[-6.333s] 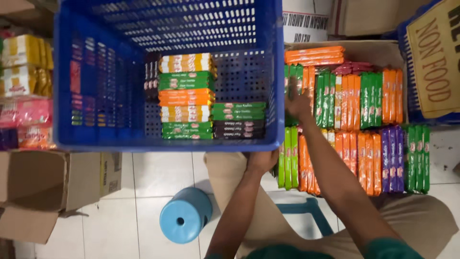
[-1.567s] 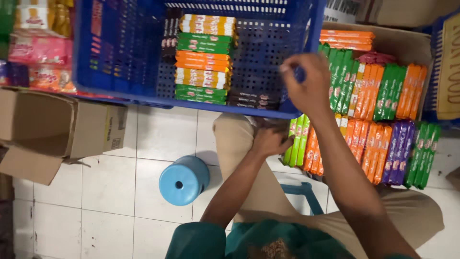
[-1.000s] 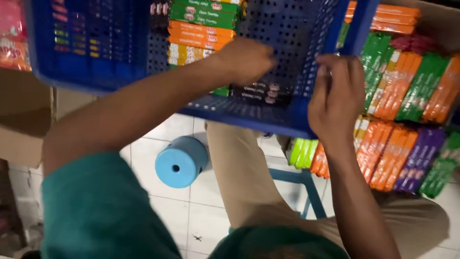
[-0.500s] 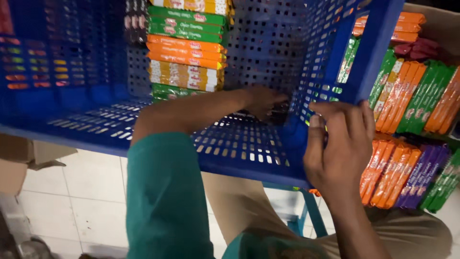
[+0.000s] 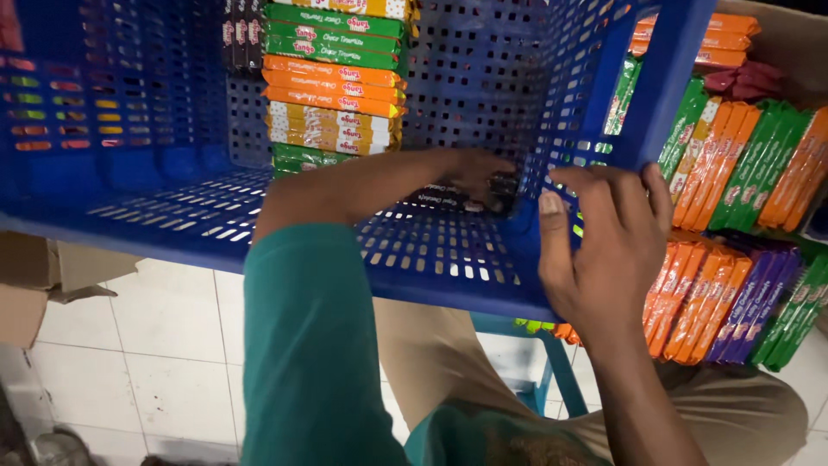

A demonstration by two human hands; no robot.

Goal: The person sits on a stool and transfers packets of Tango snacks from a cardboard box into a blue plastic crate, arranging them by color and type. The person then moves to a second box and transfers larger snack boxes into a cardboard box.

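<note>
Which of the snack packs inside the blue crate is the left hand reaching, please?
The dark brown packs lying low on the blue crate floor under the left hand, not the stacked green, orange and yellow packs behind.

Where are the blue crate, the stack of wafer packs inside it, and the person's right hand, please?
blue crate (image 5: 431, 259): head view, perforated floor.
stack of wafer packs (image 5: 332, 86): head view, orange packs mid-stack.
right hand (image 5: 604, 242): head view, back of hand.

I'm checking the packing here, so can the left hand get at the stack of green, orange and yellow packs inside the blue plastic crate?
Probably yes. The left hand is already inside the blue plastic crate, resting on dark packs right beside the stack, with nothing between them.
</note>
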